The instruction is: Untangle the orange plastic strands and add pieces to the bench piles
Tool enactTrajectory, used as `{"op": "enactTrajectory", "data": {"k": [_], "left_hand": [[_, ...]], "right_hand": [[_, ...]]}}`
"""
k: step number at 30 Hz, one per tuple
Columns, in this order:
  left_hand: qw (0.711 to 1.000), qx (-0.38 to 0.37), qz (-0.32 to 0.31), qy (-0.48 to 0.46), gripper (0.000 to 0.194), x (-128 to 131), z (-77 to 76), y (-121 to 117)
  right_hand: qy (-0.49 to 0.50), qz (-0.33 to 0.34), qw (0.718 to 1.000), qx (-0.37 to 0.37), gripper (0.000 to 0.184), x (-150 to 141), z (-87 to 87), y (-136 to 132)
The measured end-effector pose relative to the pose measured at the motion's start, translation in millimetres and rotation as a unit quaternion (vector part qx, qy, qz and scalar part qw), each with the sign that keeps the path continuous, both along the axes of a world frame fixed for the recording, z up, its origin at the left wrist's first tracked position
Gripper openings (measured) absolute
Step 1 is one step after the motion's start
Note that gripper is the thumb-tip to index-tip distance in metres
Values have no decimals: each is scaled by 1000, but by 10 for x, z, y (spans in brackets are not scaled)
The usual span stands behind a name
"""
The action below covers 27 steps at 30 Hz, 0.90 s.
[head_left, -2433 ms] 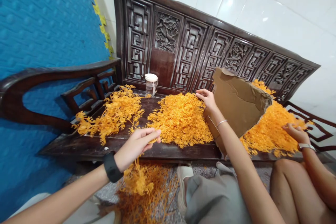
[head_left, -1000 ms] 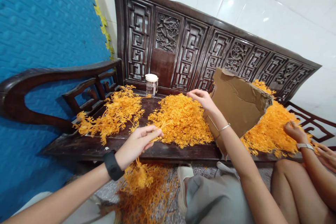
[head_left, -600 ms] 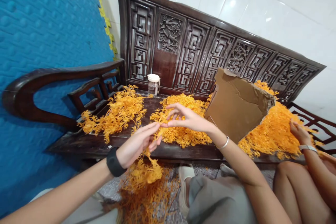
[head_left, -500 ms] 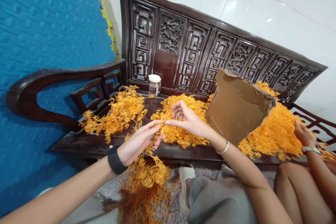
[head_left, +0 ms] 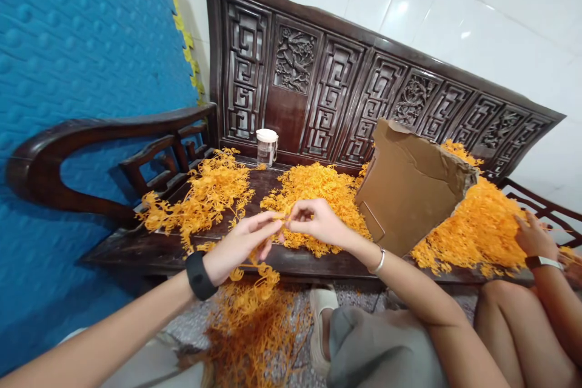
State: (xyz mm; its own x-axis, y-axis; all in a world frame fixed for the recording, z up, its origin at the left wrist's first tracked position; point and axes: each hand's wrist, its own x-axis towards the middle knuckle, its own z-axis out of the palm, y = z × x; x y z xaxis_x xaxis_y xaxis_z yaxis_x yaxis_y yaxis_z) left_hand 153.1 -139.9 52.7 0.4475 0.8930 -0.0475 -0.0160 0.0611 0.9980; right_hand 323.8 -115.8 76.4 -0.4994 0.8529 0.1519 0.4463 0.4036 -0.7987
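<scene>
Left grip: my left hand pinches an orange sprig, center frame; its loose end hangs below.
Right grip: my right hand pinches the sprig's upper end, just beside the left fingertips.
Orange piles: left pile, middle pile, right pile, all on dark counter.
Cardboard: tilted, between middle and right piles.
Bottle: upright, above center.
Co-worker's hand: at right pile, right edge.

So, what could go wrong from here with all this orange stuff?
The orange strand hanging below the left hand might snag on the heap underneath.
The cup stands close to the left pile, so a tug there could knock it.
The cardboard between the middle pile and right pile could tip, letting them mix.
</scene>
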Motion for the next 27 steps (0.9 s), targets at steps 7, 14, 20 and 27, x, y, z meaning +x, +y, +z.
{"op": "enactTrajectory", "data": {"k": [7,14,20,27], "left_hand": [[994,69,-20,78,25,88,-109,-44],[991,74,54,100,27,-4,-73,-132],[986,57,102,121,36,-295,-21,-81],[988,27,72,136,36,-161,-93,8]], "right_hand": [[-84,-34,995,37,20,45,-85,-120],[-93,-209,960,162,17,496,-97,-36],[53,-265,955,121,23,1217,-169,324],[209,-326,918,85,28,1276,-299,683]]}}
